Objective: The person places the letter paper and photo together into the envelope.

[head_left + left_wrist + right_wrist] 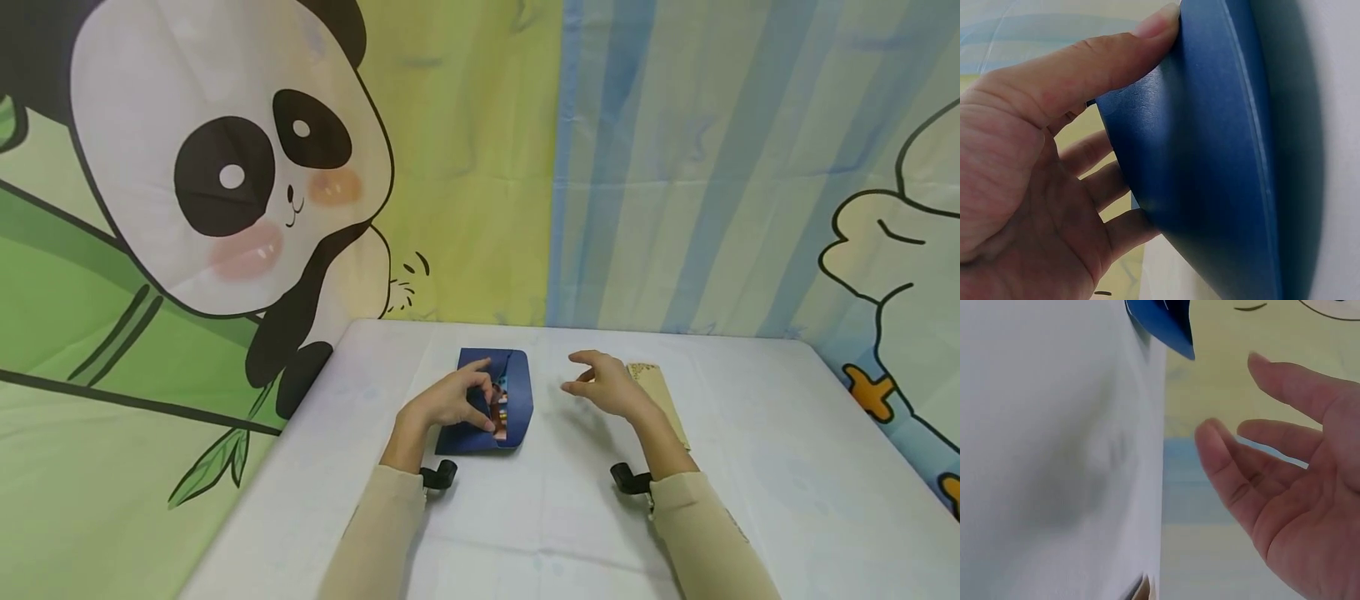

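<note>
A dark blue paper envelope (519, 417) lies on the table with its flap to the right. Through its gaping mouth a colourful printed picture (501, 408) shows. My left hand (454, 400) holds the envelope at its mouth edge; in the left wrist view the thumb (1154, 28) lies against the blue paper and the other fingers reach behind it. To the right, my right hand (609, 385) hovers over the table with loosely bent, parted fingers and nothing between them. Its fingertips point toward the envelope, apart from it.
A gold patterned paper packet (667, 404) lies on the white table (525, 533), partly hidden behind the right forearm. Black wrist cameras (439, 475) sit on both wrists. A printed curtain with a panda (232, 167) hangs behind and beside the table.
</note>
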### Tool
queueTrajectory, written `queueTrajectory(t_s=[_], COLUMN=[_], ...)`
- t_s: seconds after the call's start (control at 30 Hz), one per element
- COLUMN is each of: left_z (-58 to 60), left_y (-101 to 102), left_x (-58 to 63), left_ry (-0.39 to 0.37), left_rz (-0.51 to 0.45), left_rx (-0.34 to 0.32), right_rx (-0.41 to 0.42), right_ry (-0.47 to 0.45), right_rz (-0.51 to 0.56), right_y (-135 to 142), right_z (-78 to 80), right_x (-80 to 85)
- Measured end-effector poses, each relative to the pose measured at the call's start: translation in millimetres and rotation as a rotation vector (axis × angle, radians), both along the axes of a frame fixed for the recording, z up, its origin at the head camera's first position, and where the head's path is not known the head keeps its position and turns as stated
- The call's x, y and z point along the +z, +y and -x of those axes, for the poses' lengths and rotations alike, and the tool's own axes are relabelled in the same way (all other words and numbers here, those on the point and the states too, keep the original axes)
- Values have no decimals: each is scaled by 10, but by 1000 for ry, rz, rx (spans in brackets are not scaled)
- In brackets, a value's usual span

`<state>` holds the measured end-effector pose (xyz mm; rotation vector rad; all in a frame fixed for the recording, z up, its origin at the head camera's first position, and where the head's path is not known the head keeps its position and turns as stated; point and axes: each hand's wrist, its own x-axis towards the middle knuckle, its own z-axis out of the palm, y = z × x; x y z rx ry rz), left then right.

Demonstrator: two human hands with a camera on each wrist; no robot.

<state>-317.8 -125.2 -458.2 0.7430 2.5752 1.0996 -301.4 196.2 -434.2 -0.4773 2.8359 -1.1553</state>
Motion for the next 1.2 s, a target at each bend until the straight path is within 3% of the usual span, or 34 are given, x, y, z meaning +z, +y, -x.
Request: queueTrajectory(t_s=[0.23,0.67,0.93,1.2], left_z=[-7,21,61,6], left_y=[-8,-11,-11,-3], left_x=[-14,-38,6,-22], left_ry=[1,7,28,6], left_rz=[6,7,12,2], left_rx=[2,1,1,-1], right_rx=[-24,-102,-124,-154], right_ry=[-46,-56,-92,-127], right_rz=[-106,-158,-247,-318], right_y=[235,542,776,956], right_z=[-6,-25,1,-30], right_x=[-12,28,23,-143])
